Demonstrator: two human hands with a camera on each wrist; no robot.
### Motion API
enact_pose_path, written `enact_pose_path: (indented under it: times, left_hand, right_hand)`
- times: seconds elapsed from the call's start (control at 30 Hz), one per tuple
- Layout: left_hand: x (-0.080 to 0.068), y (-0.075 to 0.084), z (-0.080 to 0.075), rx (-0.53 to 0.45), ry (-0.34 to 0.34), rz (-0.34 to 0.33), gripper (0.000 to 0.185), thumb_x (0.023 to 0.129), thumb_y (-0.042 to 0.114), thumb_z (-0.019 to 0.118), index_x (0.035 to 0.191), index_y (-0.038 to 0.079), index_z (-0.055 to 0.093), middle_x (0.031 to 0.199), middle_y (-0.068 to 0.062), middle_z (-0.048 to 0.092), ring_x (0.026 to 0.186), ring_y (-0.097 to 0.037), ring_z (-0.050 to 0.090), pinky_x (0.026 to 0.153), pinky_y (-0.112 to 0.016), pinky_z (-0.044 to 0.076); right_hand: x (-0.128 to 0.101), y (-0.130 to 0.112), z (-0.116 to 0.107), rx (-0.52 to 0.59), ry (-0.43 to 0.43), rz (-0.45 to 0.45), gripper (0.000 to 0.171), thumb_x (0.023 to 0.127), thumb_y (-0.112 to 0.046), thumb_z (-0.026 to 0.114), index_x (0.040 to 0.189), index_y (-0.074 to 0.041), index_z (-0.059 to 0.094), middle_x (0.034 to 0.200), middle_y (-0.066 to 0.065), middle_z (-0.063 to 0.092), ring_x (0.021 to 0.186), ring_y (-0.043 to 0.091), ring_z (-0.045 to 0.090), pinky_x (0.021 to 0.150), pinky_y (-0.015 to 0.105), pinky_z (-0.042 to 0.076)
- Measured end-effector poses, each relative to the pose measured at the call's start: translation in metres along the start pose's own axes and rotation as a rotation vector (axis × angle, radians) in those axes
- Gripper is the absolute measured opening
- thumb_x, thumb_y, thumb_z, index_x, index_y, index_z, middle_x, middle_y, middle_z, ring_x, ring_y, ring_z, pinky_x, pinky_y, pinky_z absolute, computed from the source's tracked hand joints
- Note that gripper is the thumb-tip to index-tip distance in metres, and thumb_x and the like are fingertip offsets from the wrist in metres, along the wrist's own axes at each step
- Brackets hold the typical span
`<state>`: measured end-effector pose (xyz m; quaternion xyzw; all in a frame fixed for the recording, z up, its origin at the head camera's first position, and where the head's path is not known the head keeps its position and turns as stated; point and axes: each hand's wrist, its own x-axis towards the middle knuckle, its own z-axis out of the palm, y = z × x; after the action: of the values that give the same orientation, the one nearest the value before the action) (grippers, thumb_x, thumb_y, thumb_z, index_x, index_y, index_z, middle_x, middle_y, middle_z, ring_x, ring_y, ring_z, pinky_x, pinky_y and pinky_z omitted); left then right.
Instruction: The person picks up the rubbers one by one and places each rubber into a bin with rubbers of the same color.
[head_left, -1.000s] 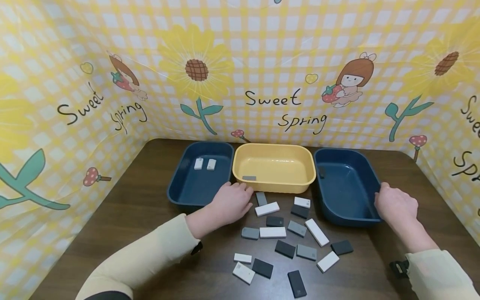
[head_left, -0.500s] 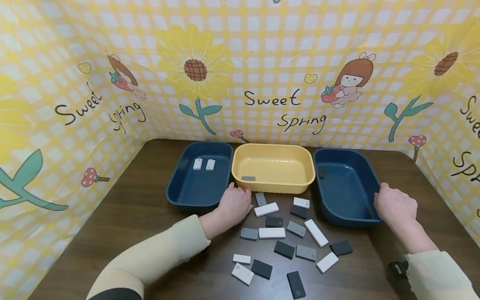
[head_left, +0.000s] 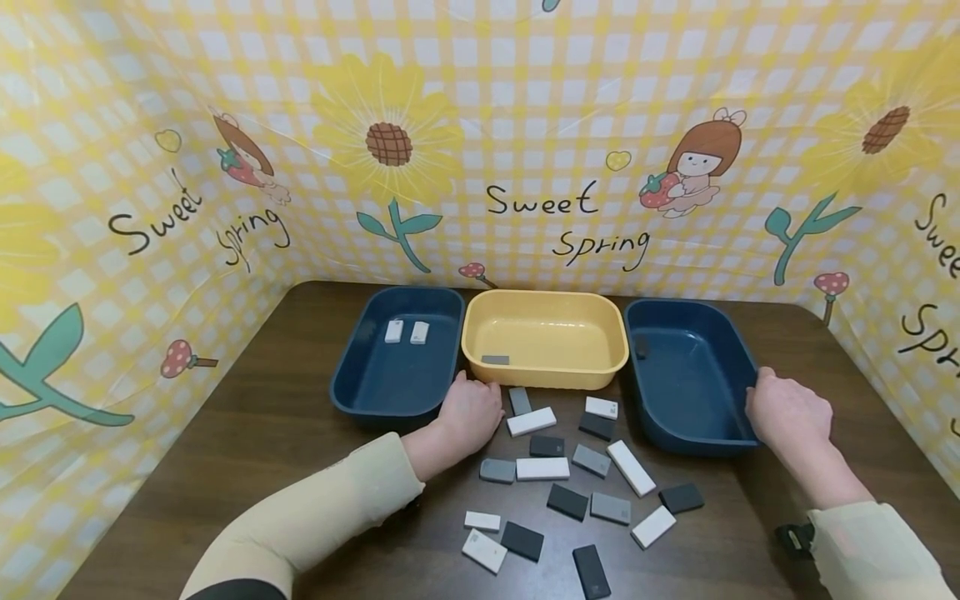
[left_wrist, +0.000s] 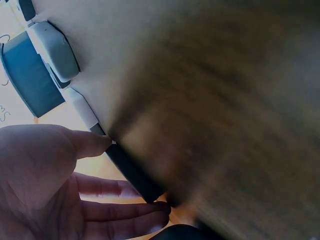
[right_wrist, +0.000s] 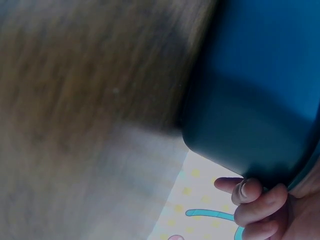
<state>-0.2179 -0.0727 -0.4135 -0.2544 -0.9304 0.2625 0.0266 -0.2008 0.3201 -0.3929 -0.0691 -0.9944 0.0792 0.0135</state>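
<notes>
Tiles: small flat rectangular pieces, white, grey and black, loose on the brown table (head_left: 247, 433) in front of three bins; nearest the left hand are a grey tile (head_left: 519, 401) and a white tile (head_left: 532, 421).
Left hand: left hand (head_left: 468, 412) rests palm down on the table at the near rim where the left blue bin (head_left: 352, 367) meets the yellow bin (head_left: 547, 377); fingers loosely bent, nothing visibly between them.
Left wrist view: thumb and fingers (left_wrist: 125, 210) sit against a dark edge, likely a tile or a bin rim, too blurred to tell.
Tile vs grip: grey tile lies just beside the left fingertips on their right, white tile just past it; neither is lifted.
Right hand: right hand (head_left: 787, 412) holds the right blue bin (head_left: 731, 350) at its near right corner, fingers curled over the rim; right wrist view shows fingertips (right_wrist: 250, 192) hooked on the bin edge.
Why held so: judged as steadying the bin while the other hand works the pile.
Bin contents: two white tiles (head_left: 407, 332) in the left blue bin, one grey piece (head_left: 495, 360) in the yellow bin, one dark piece (head_left: 641, 347) in the right blue bin; reads as one colour per bin.
Backdrop: yellow checked sheet (head_left: 525, 125) with flowers and lettering round three sides.
</notes>
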Motion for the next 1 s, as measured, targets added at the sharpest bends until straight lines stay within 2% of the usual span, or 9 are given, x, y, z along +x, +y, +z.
enact_pose_path:
  times: [0.27,0.53,0.8,1.0]
  left_hand:
    - [0.001,0.0,-0.001,-0.036,-0.01,0.006,0.044,0.097,0.045,0.054,0.113,0.006,0.068,0.086,-0.009,0.069,0.084,-0.02,0.066,0.094,-0.041,0.046]
    - [-0.001,-0.006,-0.003,-0.101,0.02,0.022,0.045,0.095,0.043,0.057,0.116,0.005,0.066,0.089,-0.01,0.068,0.087,-0.022,0.065,0.095,-0.042,0.045]
    - [-0.013,-0.01,-0.014,-0.163,0.108,0.027,0.04,0.093,0.04,0.061,0.107,0.003,0.067,0.083,-0.01,0.065,0.084,-0.022,0.064,0.093,-0.041,0.047]
    - [-0.021,-0.008,-0.027,-0.202,0.204,0.064,0.035,0.092,0.037,0.062,0.101,0.004,0.067,0.077,-0.008,0.062,0.076,-0.021,0.06,0.081,-0.037,0.048]
  right_hand:
    - [-0.001,0.001,0.001,0.005,0.006,-0.003,0.034,0.096,-0.013,0.052,0.107,0.018,0.045,0.072,0.031,0.054,0.057,0.039,0.053,0.049,0.05,0.043]
    - [-0.001,0.0,0.001,0.003,0.035,-0.008,0.031,0.096,-0.013,0.053,0.104,0.016,0.047,0.071,0.03,0.054,0.057,0.041,0.053,0.049,0.052,0.043]
    - [0.001,0.0,0.0,-0.004,0.027,-0.006,0.031,0.096,-0.014,0.052,0.105,0.016,0.046,0.074,0.033,0.055,0.06,0.043,0.054,0.052,0.054,0.044]
    - [-0.001,-0.001,0.001,-0.003,0.029,-0.01,0.033,0.096,-0.013,0.053,0.108,0.017,0.046,0.074,0.032,0.055,0.06,0.043,0.054,0.051,0.053,0.044]
